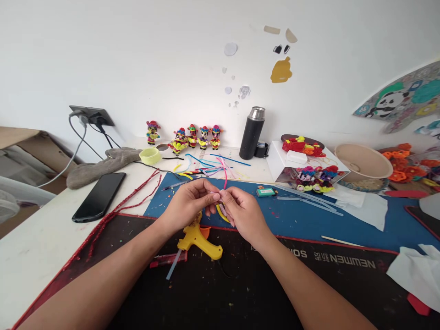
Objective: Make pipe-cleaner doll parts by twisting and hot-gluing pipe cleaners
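Note:
My left hand and my right hand meet fingertip to fingertip over the blue mat. Both are closed in a pinch. A thin pink pipe cleaner stands up from between the fingertips; its lower end is hidden by them. Just below, by my right fingers, show a yellow pipe cleaner piece and a small lilac piece. A yellow hot glue gun lies under my left wrist, a clear glue stick poking out of its back.
Several pipe-cleaner figures stand along the wall beside a black thermos. Loose pipe cleaners lie behind my hands. To the left are a phone and red strands; to the right, a green-labelled box and glue sticks.

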`<state>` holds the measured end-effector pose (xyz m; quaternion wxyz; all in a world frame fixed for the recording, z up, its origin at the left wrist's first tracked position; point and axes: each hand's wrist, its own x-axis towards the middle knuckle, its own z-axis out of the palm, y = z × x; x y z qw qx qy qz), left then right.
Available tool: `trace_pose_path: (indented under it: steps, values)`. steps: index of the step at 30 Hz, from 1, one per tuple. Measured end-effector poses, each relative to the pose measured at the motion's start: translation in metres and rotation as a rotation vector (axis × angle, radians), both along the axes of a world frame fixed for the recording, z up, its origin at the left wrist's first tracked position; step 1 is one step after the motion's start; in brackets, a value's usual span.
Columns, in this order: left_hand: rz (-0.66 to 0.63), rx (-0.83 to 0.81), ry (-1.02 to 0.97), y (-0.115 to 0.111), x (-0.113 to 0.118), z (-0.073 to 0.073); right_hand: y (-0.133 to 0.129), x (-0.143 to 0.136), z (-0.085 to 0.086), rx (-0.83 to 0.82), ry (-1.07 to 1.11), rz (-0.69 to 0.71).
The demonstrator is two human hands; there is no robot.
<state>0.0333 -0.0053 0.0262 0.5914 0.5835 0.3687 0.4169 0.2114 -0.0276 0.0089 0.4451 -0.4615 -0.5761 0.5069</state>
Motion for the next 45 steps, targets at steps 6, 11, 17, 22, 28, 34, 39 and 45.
trace_pose_path:
  steps: [6, 11, 17, 22, 28, 34, 39, 45]
  values:
    - [-0.025, 0.019, -0.031, -0.0008, 0.0003, 0.0043, -0.0002, -0.0004, 0.0034, -0.033, 0.069, -0.003]
    - [-0.012, 0.037, -0.014, -0.0017, 0.0000, 0.0060, -0.0013, -0.0009, 0.0061, -0.031, 0.095, 0.039]
    - [0.044, 0.008, -0.029, 0.0020, -0.0020, 0.0045, -0.0019, -0.0006, 0.0062, -0.026, 0.125, 0.040]
    - [0.037, -0.014, -0.010, 0.0019, -0.0006, 0.0046, -0.0027, -0.0001, 0.0056, -0.012, 0.035, 0.040]
    - [0.015, -0.042, -0.032, -0.0005, 0.0004, 0.0045, -0.0033, -0.0001, 0.0038, 0.046, -0.101, -0.010]
    - [0.022, -0.077, -0.066, 0.0003, -0.0001, 0.0027, -0.0038, -0.0003, 0.0042, 0.069, -0.133, -0.017]
    - [-0.048, -0.057, -0.139, 0.0029, -0.0007, -0.0003, -0.0009, 0.0010, 0.0013, 0.038, -0.047, -0.041]
    - [-0.057, -0.024, -0.128, 0.0019, -0.0005, 0.0010, 0.0001, 0.0017, 0.0009, 0.023, 0.004, -0.041]
